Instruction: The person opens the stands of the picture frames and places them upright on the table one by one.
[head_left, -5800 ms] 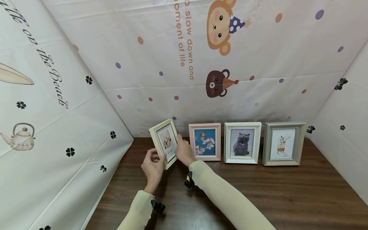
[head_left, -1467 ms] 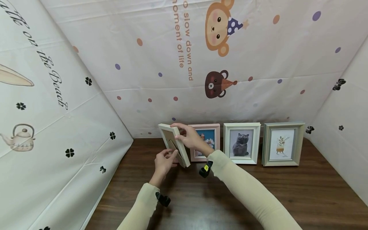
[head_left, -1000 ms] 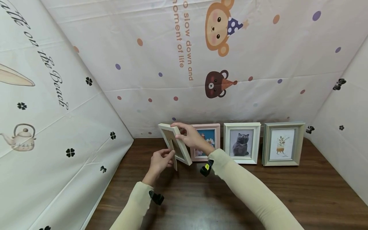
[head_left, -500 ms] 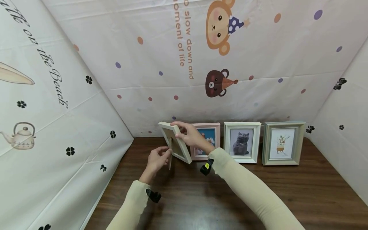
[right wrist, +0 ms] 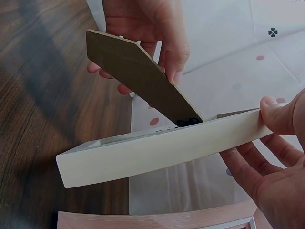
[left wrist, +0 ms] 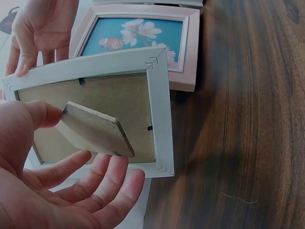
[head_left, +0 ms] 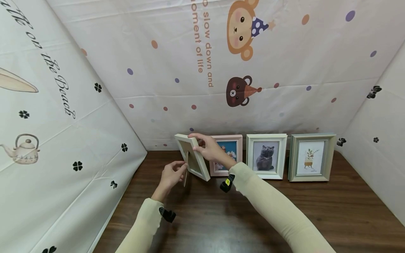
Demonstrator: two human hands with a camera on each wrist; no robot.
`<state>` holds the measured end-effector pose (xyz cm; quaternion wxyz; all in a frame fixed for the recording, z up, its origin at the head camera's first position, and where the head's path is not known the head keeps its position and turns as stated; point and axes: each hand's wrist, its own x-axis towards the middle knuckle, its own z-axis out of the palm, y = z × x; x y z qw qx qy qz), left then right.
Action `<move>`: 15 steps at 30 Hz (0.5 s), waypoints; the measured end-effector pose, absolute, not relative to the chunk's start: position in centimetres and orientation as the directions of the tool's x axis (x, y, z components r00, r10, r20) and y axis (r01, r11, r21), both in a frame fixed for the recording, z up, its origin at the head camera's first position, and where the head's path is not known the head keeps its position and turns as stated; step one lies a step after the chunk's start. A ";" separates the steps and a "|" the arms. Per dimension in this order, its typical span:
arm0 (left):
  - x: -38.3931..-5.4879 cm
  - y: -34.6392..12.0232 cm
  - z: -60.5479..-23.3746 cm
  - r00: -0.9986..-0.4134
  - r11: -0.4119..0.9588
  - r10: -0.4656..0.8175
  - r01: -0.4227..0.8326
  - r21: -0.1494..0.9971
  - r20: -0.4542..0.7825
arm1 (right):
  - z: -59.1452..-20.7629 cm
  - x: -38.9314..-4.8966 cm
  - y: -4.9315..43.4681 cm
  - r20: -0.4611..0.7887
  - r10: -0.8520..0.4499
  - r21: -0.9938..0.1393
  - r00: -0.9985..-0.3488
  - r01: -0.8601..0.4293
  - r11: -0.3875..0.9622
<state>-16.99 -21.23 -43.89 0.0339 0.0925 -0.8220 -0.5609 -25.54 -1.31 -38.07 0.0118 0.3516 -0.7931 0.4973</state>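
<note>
A cream picture frame (head_left: 204,169) is held with its brown backing turned toward the left. My right hand (head_left: 210,150) grips its upper edge, thumb on one face and fingers on the other, as the right wrist view shows. From the backing an easel leg (right wrist: 138,71) stands out at an angle. My left hand (head_left: 172,174) pinches this leg between thumb and fingers. In the left wrist view the easel leg (left wrist: 95,131) lies between the thumb and the curved fingertips. The picture side faces away and is hidden.
Just behind stands a pink frame (head_left: 239,158) with a blossom picture, partly covered by my right hand. Further right are a white frame (head_left: 250,168) with a grey cat and a grey-green frame (head_left: 294,165) with a potted plant. Printed cloth walls (head_left: 202,119) enclose the wooden table (head_left: 215,218).
The cream frame has been turned from picture side to back side. Its easel leg has swung out leftward in my left hand, while my right hand moved to the upper edge.
</note>
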 end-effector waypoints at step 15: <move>-16.8 -21.1 -44.1 -0.979 0.383 -0.204 -0.106 0.918 -0.028 | -38.2 -25.4 -1.5 0.370 -0.550 -0.779 -0.749 -0.573 0.255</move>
